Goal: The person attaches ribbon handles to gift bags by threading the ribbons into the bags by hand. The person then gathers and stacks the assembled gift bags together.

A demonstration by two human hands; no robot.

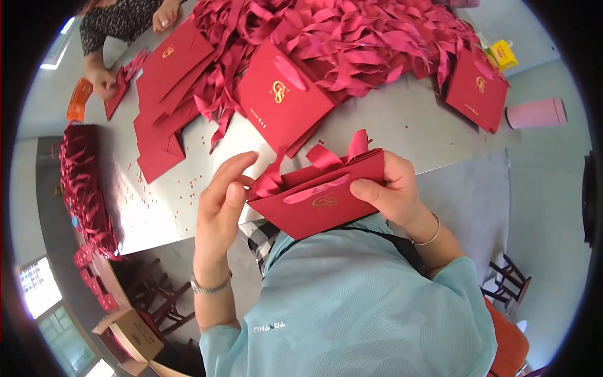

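In front of my body is a small red paper gift bag [295, 215] with gold lettering and ribbon handles. My right hand [392, 188] grips its right end, the thumb pressed on the front face and the fingers behind. Red ribbon loops [323, 157] stand up from the bag's top edge. Beside the left end, my left hand [220, 204] is open with its fingers apart; its fingertips are close to the bag's corner, and I cannot tell whether they touch it. On the table just beyond lies another red gift bag [267, 116].
A big heap of ribboned bags [364, 44] covers the far side of the metal table [151, 217]. Flat red bags [166, 107] lie at left, where another person's hand [100, 78] works. A pink tumbler [537, 114] lies at the right edge. Lower left is a cardboard box [135, 333].
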